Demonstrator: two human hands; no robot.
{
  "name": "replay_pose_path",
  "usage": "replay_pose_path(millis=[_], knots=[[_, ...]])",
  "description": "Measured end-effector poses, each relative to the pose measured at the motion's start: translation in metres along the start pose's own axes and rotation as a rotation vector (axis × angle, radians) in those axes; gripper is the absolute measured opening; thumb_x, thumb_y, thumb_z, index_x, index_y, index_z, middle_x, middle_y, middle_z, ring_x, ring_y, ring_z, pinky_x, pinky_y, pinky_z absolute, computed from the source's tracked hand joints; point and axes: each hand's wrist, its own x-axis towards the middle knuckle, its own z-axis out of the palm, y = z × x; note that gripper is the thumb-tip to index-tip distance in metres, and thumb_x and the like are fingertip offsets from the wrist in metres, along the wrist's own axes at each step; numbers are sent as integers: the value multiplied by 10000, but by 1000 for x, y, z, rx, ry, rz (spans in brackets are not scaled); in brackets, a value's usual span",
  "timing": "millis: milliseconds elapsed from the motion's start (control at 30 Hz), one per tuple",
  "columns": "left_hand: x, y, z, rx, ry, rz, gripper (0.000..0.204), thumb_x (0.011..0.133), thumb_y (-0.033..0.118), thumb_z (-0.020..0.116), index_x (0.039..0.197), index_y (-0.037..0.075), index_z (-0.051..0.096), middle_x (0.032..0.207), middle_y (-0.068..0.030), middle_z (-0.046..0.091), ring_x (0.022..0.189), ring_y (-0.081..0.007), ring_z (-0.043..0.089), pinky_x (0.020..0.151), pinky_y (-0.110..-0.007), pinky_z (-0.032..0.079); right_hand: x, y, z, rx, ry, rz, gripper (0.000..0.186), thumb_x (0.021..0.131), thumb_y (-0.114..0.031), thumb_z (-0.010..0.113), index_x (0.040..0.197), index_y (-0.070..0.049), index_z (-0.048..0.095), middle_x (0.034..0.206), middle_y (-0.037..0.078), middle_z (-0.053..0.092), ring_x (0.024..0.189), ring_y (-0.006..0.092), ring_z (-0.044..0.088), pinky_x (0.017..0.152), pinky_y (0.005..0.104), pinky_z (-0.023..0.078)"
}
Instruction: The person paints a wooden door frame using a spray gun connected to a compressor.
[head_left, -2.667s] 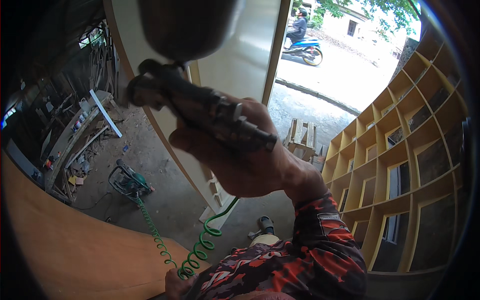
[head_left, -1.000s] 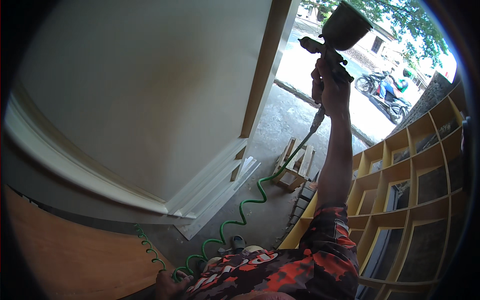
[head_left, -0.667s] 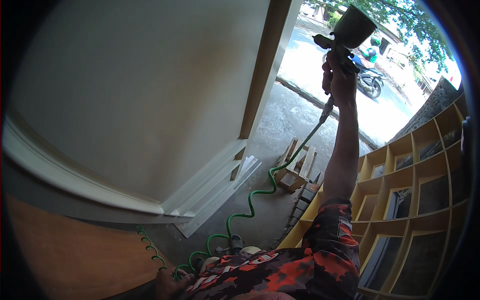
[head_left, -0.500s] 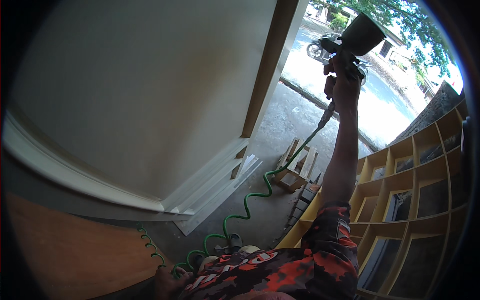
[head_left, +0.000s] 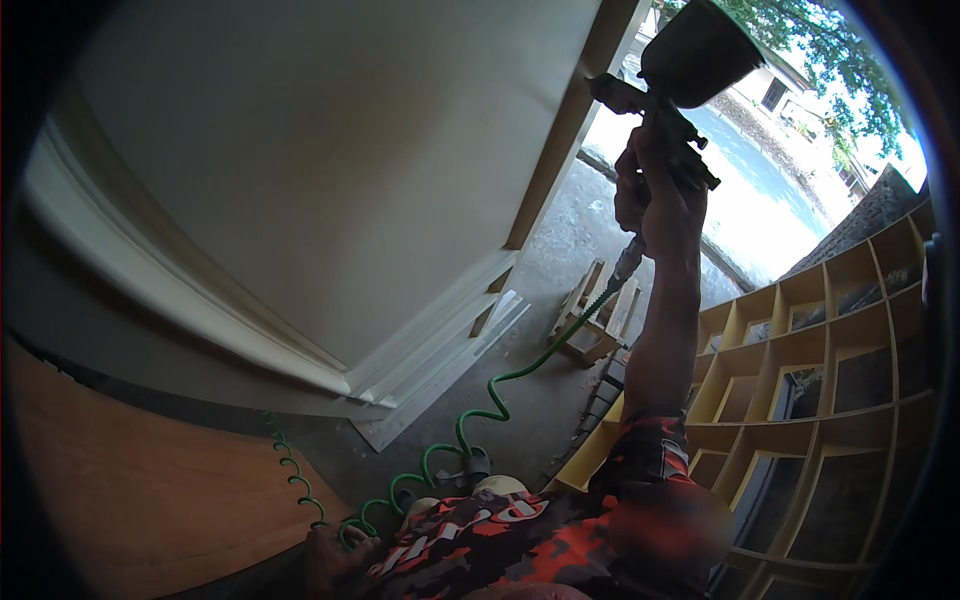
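And here we see the swing: our right hand (head_left: 668, 205), wrapped firmly around the dark metal spray gun with its rounded cup (head_left: 672, 122), has carried it leftward off the bright road. Its nose now overlaps the brown edge strip (head_left: 565, 140) of the big pale flat panel (head_left: 330, 200), so we'd judge it better lined up with that side; contact, we can't tell. Low down, our left hand (head_left: 335, 555) holds the green coiled plastic hose (head_left: 583, 322).
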Motion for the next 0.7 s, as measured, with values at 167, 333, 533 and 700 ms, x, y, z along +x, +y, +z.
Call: replay_pose_path(millis=[167, 333, 533, 700], knots=[[-22, -42, -23, -139, 6, 67, 332, 774, 283, 843, 893, -23, 796, 762, -155, 762, 715, -208, 746, 715, -379, 571, -41, -25, 47, 6, -16, -20, 280, 1094, -278, 629, 901, -75, 642, 606, -23, 500, 416, 61, 424, 386, 257, 282], [-41, -51, -50, -121, 23, -1, 339, 751, 281, 853, 890, -22, 792, 734, -159, 749, 694, -211, 737, 695, -386, 564, -81, -44, 92, 51, -68, -35, 185, 1088, -236, 622, 1037, -58, 625, 647, 1, 520, 413, 54, 397, 384, 246, 259], [-47, -119, -62, 14, 81, -37, 347, 738, 299, 870, 866, -13, 787, 733, -151, 747, 689, -218, 731, 697, -388, 564, -129, -68, 144, 115, -186, -75, 220, 1080, -149, 603, 1271, -41, 579, 692, 16, 526, 433, 37, 367, 391, 221, 251], [-59, -162, -76, -72, 69, 3, 347, 746, 303, 874, 856, -12, 779, 755, -151, 754, 690, -216, 732, 699, -388, 569, -173, -97, 199, 154, -211, -61, 94, 1078, -108, 624, 1081, -30, 677, 646, -32, 537, 460, 3, 422, 404, 215, 282]])
